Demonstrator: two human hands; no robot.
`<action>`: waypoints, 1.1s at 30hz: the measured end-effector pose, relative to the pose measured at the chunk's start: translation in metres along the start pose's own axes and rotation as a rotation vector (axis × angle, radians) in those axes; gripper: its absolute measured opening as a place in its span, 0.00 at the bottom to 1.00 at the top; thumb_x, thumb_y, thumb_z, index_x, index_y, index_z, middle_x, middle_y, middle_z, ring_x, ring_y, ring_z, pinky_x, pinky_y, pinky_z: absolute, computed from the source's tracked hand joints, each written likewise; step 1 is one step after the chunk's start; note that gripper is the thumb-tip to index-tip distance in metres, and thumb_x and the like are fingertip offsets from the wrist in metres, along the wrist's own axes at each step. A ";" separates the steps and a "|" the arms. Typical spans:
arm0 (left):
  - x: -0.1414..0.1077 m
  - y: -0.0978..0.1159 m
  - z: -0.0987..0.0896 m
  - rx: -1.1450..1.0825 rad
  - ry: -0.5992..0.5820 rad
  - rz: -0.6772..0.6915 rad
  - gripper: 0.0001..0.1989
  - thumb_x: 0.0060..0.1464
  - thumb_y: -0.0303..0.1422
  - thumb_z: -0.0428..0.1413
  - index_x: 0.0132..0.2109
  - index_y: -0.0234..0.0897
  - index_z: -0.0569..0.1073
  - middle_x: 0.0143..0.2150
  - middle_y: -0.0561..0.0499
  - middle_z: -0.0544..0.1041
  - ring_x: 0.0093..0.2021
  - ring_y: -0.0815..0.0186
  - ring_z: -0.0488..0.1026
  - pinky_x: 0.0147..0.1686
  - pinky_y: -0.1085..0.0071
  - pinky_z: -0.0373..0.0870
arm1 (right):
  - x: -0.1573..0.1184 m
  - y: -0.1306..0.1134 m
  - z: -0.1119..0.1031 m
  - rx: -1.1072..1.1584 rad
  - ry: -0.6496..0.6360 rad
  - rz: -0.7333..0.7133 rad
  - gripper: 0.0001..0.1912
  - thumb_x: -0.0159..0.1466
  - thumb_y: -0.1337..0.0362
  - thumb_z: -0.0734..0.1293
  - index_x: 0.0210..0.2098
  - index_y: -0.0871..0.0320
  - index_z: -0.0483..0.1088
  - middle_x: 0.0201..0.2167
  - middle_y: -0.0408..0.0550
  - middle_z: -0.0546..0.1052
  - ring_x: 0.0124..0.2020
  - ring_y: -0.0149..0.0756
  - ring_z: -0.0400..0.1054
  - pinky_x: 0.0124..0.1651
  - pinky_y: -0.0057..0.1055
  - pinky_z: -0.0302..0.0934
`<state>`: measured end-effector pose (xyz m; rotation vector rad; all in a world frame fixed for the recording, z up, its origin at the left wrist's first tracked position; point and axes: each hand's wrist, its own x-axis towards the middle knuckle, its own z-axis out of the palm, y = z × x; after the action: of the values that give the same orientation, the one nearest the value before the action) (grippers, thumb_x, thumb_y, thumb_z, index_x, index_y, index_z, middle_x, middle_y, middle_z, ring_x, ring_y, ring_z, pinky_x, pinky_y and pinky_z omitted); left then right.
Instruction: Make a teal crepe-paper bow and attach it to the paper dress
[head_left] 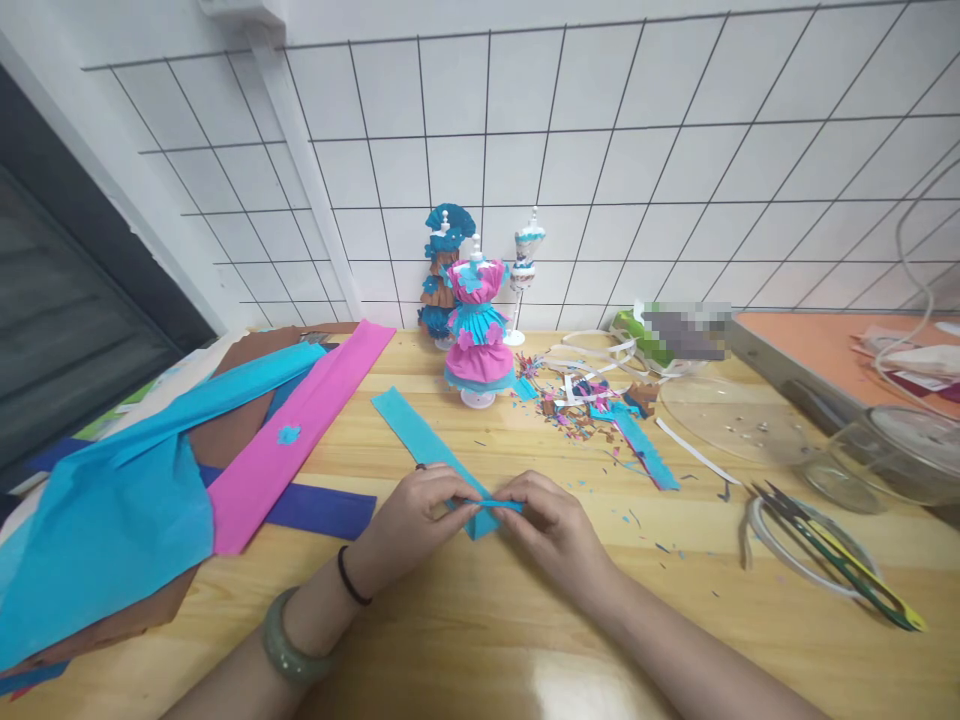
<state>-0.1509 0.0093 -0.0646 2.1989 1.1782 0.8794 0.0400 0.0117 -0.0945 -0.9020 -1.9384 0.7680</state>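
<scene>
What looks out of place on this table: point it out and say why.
The paper scraps: they lie strewn over the tabletop, right of the pink-and-blue dressed figure, with stray bits out beyond the right hand. They look messy because nothing contains them.

Blue strip [429, 441] at fingers [454, 487]: paper, matt. Tabletop [420, 630] under fingers: wood, smooth, soft gloss. Pink sheet [259, 490] left of fingers: matt paper. Dressed form [480, 362] beyond fingers: gathered matt paper; stand [478, 400] smooth, plastic by appearance. Scissors [862, 569] right of fingers: metal-bladed. Container [892, 455] far right of fingers: clear, glossy, plastic-looking. Wall [589, 172] beyond fingers: smooth, tile-like.
</scene>
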 end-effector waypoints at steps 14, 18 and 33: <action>-0.001 -0.002 0.002 -0.073 -0.044 0.028 0.07 0.53 0.29 0.53 0.36 0.37 0.76 0.33 0.49 0.78 0.37 0.66 0.72 0.41 0.69 0.66 | 0.000 0.001 0.001 0.027 0.010 0.000 0.06 0.60 0.65 0.63 0.35 0.55 0.72 0.31 0.48 0.74 0.33 0.34 0.68 0.36 0.30 0.64; 0.000 -0.002 0.000 -0.061 -0.022 0.002 0.06 0.53 0.28 0.53 0.35 0.36 0.75 0.34 0.48 0.77 0.37 0.66 0.72 0.42 0.69 0.66 | 0.001 0.004 0.000 0.020 0.028 0.055 0.06 0.60 0.64 0.64 0.35 0.56 0.72 0.30 0.48 0.74 0.31 0.33 0.67 0.33 0.29 0.63; -0.001 -0.005 0.003 -0.013 -0.025 0.021 0.06 0.52 0.28 0.54 0.34 0.36 0.75 0.32 0.49 0.77 0.37 0.66 0.71 0.41 0.69 0.65 | 0.000 0.001 0.002 0.032 0.002 0.048 0.06 0.60 0.64 0.64 0.36 0.56 0.71 0.31 0.48 0.73 0.32 0.33 0.67 0.33 0.29 0.62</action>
<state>-0.1519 0.0103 -0.0701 2.2094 1.1366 0.8626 0.0386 0.0119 -0.0957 -0.9326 -1.9040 0.8234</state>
